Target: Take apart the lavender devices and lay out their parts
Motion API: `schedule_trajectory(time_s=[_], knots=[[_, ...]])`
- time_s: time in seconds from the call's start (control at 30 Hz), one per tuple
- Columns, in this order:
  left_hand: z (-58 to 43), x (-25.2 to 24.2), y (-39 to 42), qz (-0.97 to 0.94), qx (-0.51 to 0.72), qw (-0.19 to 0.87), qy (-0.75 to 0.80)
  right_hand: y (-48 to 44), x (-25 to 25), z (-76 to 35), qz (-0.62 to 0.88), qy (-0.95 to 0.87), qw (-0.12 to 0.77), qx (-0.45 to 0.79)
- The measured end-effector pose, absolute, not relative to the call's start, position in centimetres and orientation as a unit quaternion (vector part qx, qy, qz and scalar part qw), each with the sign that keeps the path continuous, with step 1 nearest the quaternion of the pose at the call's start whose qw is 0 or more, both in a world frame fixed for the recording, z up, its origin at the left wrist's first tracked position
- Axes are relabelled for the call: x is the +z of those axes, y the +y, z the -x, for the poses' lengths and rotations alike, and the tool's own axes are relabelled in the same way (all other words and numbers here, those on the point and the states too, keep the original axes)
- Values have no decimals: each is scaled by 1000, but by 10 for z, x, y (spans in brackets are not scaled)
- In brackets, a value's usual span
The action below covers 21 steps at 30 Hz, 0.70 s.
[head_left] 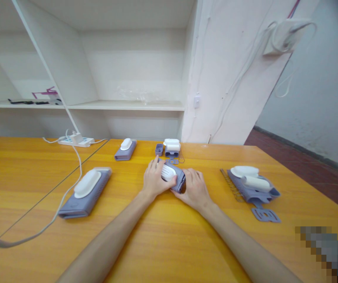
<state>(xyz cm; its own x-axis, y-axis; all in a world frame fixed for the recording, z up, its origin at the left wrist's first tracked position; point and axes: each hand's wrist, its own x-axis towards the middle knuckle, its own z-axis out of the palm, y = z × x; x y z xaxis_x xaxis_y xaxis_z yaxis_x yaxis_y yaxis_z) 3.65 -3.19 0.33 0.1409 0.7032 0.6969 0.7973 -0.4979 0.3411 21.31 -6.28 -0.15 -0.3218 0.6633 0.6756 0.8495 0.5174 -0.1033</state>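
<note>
Control: Worktop first. What is on it?

Operator: I see an orange wooden worktop (169, 243) with white shelving (127, 105) behind it. The biggest item is a large grey case (84, 194) with a white cap, lying at the left, with a white cable (68, 188) running just beside it. At the right lies a heap of parts (253, 184): a grey tray with 2 white pieces on it and a flat grey plate at its near edge.

Control: And the hands?

Operator: Both meet at the middle of the worktop on a small grey case (178, 176), which sits low on the wood, angled across my view. My left hand (154, 181) is curled over its white cap, fingers closed on it. My right hand (194, 189) grips the case's near end, thumb against the grey body.

Control: Anything behind them?

Operator: Beyond the hands I see another small case (125, 149) with a white cap, then a small stack of parts (171, 147) to its right. A white power strip (76, 140) lies further left, close to the shelving.
</note>
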Motion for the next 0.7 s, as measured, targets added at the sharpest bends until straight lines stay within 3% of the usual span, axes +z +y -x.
schedule_trajectory(time_s=[0.7], knots=[[-35,6,-26,747,-432,63,-502,-65,3,-213,513,-788,322,-108]])
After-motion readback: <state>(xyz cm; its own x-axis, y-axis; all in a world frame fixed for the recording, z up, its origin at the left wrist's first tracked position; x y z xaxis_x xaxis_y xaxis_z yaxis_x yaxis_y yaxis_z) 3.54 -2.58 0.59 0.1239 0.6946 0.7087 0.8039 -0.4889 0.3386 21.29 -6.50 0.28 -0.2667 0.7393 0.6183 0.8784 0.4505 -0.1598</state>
